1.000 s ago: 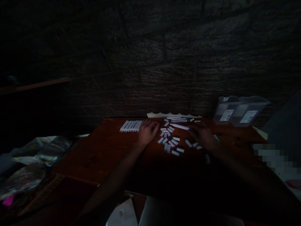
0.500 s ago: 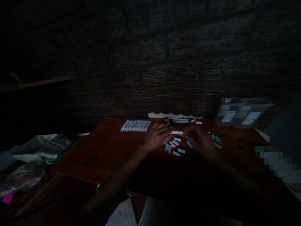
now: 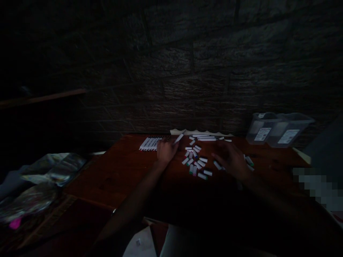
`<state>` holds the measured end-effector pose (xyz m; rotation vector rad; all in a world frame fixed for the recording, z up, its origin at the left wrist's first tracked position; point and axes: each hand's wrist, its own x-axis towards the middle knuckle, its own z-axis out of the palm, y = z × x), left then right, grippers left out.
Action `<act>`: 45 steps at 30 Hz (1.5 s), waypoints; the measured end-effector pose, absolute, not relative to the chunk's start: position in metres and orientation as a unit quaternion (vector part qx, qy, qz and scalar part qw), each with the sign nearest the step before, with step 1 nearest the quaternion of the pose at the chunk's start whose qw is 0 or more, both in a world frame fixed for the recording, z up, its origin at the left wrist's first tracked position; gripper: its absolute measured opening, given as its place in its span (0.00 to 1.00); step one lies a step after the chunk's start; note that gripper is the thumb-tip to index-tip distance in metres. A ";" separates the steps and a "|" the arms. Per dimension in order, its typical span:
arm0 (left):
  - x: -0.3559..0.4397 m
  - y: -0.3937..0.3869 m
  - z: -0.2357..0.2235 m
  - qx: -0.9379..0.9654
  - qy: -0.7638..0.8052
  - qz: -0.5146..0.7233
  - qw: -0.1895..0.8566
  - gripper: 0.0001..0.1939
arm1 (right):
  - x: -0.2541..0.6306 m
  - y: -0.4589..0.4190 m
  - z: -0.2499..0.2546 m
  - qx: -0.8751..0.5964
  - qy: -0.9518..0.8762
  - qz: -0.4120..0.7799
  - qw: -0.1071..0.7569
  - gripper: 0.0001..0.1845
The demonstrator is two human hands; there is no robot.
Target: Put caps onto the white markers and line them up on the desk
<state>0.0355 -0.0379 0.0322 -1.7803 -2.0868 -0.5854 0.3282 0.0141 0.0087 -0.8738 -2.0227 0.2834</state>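
My left hand [image 3: 166, 150] is closed on a white marker [image 3: 179, 138], which sticks up to the right from its fingers. The hand is at the right end of a row of white markers [image 3: 149, 143] lying side by side, and covers part of it. My right hand [image 3: 232, 157] hovers over the table's right half, fingers apart, with nothing seen in it. Between the hands lie several loose white marker caps [image 3: 197, 165] with coloured ends. Behind them, uncapped markers [image 3: 205, 137] lie near the wall.
Two clear plastic containers [image 3: 285, 132] with labels stand at the back right of the wooden table [image 3: 112, 175]. A dark stone-patterned wall [image 3: 174, 82] rises behind it. Crumpled plastic bags [image 3: 50, 167] lie at the left. The scene is very dim.
My left hand has moved left with the marker, from the middle to the marker row, uncovering more caps. My right hand has let go of the marker's end and moved slightly right.
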 end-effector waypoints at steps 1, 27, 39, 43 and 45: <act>0.032 -0.037 0.032 -0.610 -0.753 -0.181 0.168 0.17 | 0.328 0.014 0.008 -0.354 -0.818 0.113 0.439 0.24; 0.018 -0.028 0.027 -0.554 -0.823 -0.087 0.090 0.15 | 0.332 0.017 0.010 -0.367 -0.824 0.154 0.404 0.18; 0.014 -0.029 0.026 -0.545 -0.831 -0.068 0.086 0.17 | 0.333 0.020 0.005 -0.380 -0.829 0.142 0.384 0.16; 0.013 -0.030 0.027 -0.535 -0.838 -0.060 0.086 0.19 | 0.334 0.020 0.006 -0.380 -0.833 0.140 0.378 0.15; 0.014 -0.030 0.028 -0.534 -0.839 -0.057 0.087 0.20 | 0.334 0.019 0.007 -0.379 -0.832 0.142 0.379 0.16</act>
